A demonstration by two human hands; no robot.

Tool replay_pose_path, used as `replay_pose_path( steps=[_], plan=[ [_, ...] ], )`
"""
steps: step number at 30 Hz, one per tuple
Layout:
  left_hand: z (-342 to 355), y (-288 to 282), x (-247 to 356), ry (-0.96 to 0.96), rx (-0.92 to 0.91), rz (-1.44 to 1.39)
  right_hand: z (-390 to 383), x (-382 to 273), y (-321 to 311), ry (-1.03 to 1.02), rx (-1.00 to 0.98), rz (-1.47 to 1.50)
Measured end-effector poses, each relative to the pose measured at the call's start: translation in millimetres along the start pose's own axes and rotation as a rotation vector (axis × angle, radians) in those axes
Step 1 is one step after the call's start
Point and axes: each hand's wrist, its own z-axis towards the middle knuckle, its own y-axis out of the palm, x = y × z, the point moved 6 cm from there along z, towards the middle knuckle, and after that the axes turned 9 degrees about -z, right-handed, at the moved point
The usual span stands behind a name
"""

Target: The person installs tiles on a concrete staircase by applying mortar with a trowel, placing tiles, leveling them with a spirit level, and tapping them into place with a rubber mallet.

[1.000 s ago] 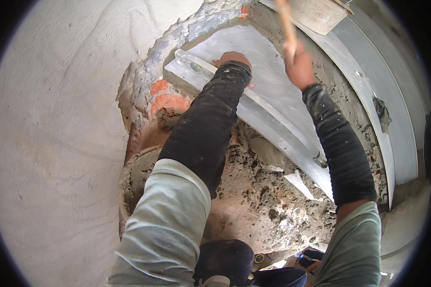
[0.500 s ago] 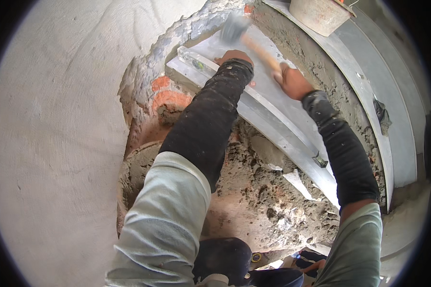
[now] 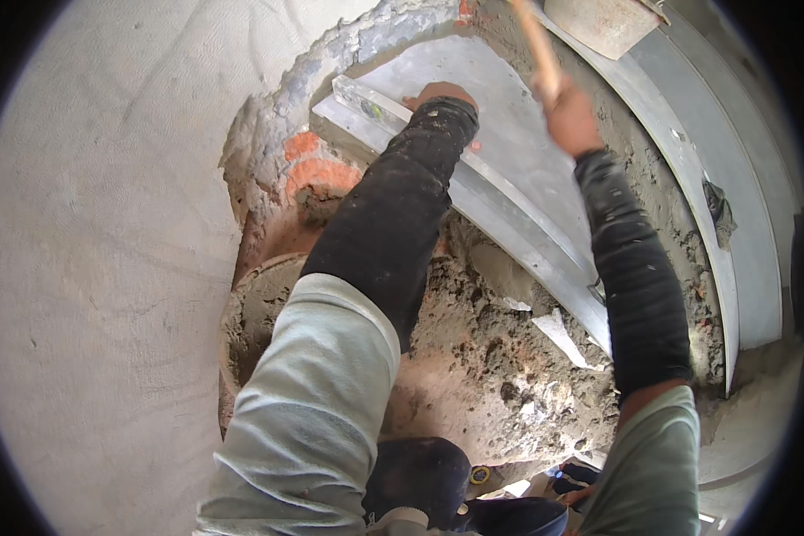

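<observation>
A pale grey stone slab point(image 3: 518, 147) lies on a mortar bed, its thick edge toward me. A long metal spirit level point(image 3: 500, 198) rests along that edge. My left hand point(image 3: 443, 93) grips the level near its far left end; the sleeve hides most of the fingers. Over the slab's far right side, my right hand point(image 3: 570, 116) is closed round the wooden handle point(image 3: 536, 43) of a mallet. The mallet's head is beyond the top of the picture, and the hand is slightly blurred.
Broken plaster and bare orange brick point(image 3: 320, 177) border the wall point(image 3: 107, 268) on the left. A round mortar-filled container point(image 3: 232, 330) stands below my left arm. Rough mortar and rubble point(image 3: 518, 375) lie nearer me. Curved grey steps point(image 3: 724, 188) rise at right, with a bucket point(image 3: 603, 25) on them.
My right hand has swung the mallet up and to the right, taking its head from above the slab out of view. My left hand stays on the spirit level.
</observation>
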Motion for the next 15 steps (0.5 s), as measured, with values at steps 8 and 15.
replay_pose_path(
  steps=[8,15],
  plan=[
    [20.3,9.8,-6.2,0.050,0.024,0.009,-37.0,-74.1,-221.2,0.177,0.309,0.913],
    [5.8,0.6,-1.2,0.103,0.034,0.050,-96.8,23.3,-294.6,0.142,0.223,0.998]
  ],
)
